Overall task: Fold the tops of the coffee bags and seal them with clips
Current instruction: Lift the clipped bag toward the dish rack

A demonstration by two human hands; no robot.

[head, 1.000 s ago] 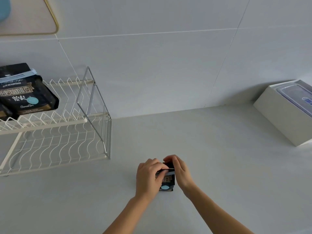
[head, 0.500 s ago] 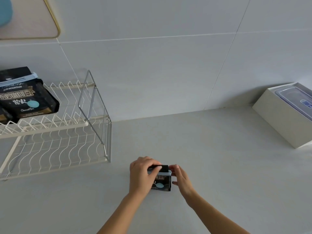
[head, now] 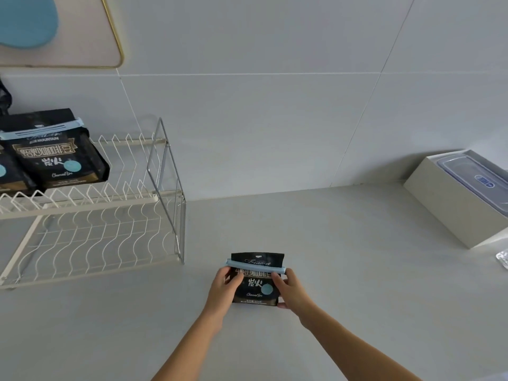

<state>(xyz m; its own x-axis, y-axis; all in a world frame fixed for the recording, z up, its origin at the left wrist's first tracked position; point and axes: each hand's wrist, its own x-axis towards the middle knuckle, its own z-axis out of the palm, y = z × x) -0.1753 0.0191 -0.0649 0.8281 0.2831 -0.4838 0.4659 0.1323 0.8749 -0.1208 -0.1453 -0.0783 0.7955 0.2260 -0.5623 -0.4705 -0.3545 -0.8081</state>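
A black coffee bag (head: pixel 257 287) stands upright on the grey counter, in front of me. A light blue clip (head: pixel 255 266) runs across its folded top. My left hand (head: pixel 224 288) grips the bag's left side just under the clip. My right hand (head: pixel 291 290) grips the right side, thumb on the front. Another black coffee bag (head: pixel 52 155) with a blue clip (head: pixel 41 130) across its top lies on the upper tier of the wire rack (head: pixel 90 215). Part of a third bag (head: pixel 8 174) shows at the left edge.
The white wire rack stands at the left against the tiled wall. A white box (head: pixel 450 207) with a clear lidded container (head: pixel 478 180) in it sits at the right. A bit of foil (head: pixel 502 259) lies at the right edge. A gold-framed board (head: pixel 82 31) hangs upper left.
The hands have moved off the bag's top and clip to its two sides. The bag now stands upright and facing me with the clip across its top.
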